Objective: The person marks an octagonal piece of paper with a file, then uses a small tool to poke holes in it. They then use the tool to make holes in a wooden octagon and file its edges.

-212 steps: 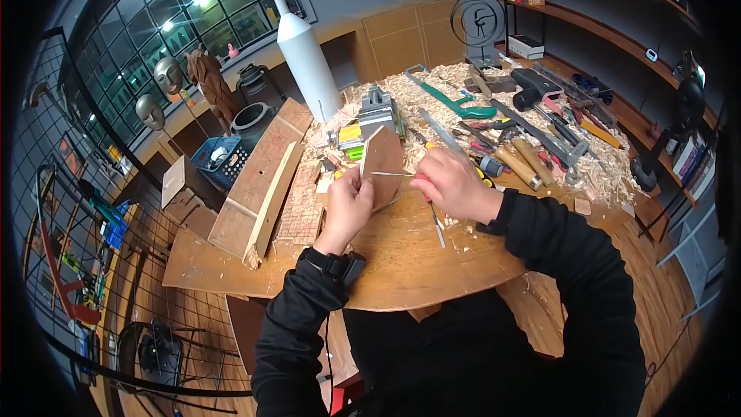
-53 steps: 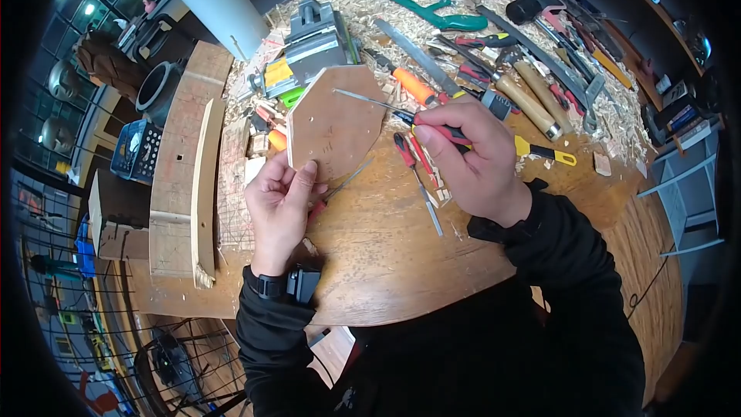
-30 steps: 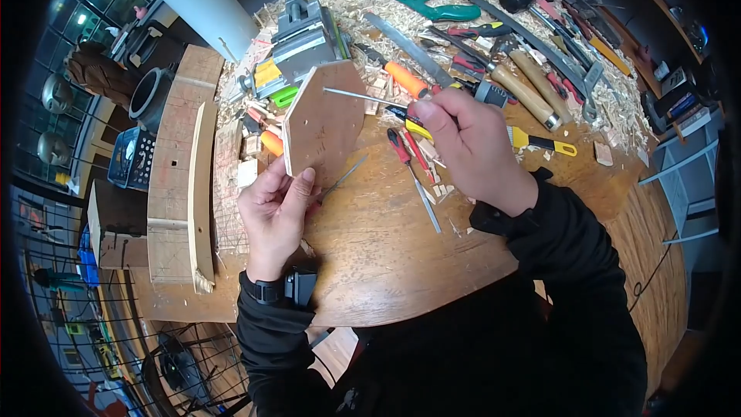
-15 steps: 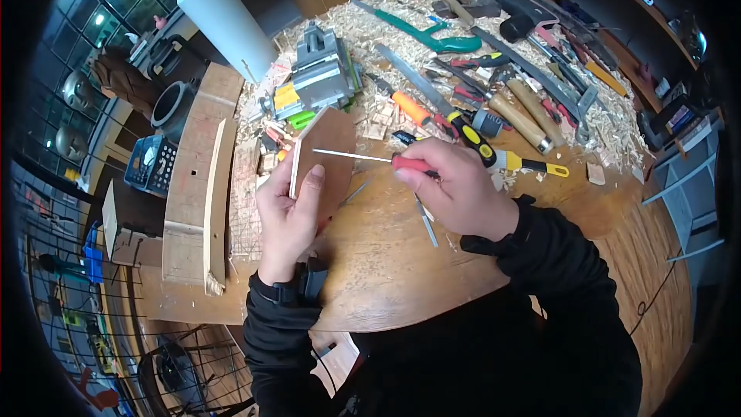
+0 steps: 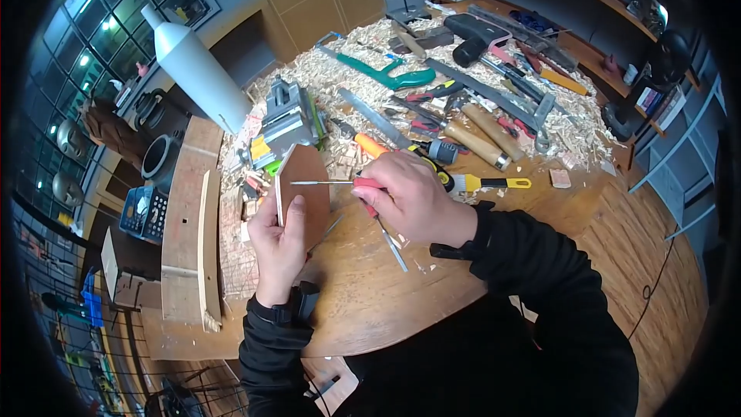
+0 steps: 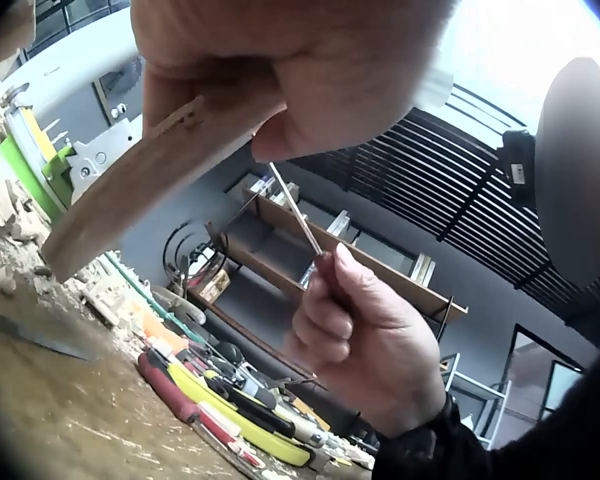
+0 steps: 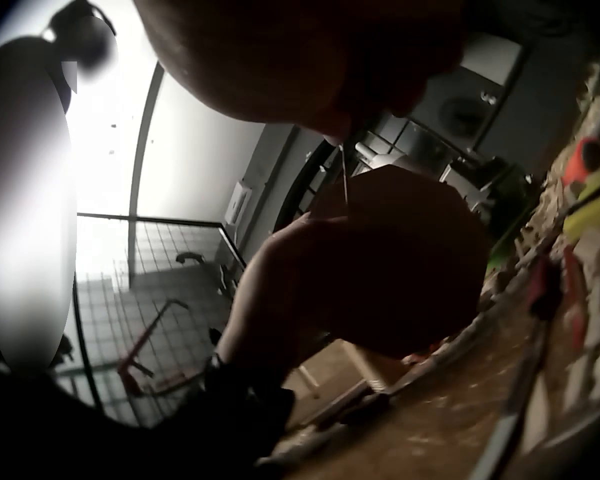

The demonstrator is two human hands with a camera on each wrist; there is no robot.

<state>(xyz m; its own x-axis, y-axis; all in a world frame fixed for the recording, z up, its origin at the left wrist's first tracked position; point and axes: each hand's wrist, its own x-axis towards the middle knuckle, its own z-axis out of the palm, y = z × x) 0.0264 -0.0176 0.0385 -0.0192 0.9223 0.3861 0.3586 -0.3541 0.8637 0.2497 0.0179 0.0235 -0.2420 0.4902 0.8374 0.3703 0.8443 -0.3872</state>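
My left hand [image 5: 282, 251] holds a thin wooden board [image 5: 307, 193] upright by its lower left edge, thumb on the face turned to the right. The board has angled corners. In my right hand [image 5: 405, 197], thumb and curled fingers pinch the red handle of a slim needle file [image 5: 328, 182]. Its shaft runs nearly level to the left, and the tip meets the board's face above the left thumb. From the left wrist, the board [image 6: 160, 170] shows edge-on, with the file [image 6: 295, 210] reaching up from the right hand. The right wrist view is dark, the board [image 7: 410, 260] a silhouette.
Below the hands on the wooden table [image 5: 363, 301] lies another slim file [image 5: 392, 247]. Behind them are a grey vise [image 5: 282, 123], a green-handled saw [image 5: 394, 76], a yellow brush [image 5: 490, 183] and wood shavings. Long planks [image 5: 185, 224] lie on the left.
Since about two seconds ago the board has turned more edge-on to the head camera. The file has gone from slanting to nearly level. Both hands keep their holds.
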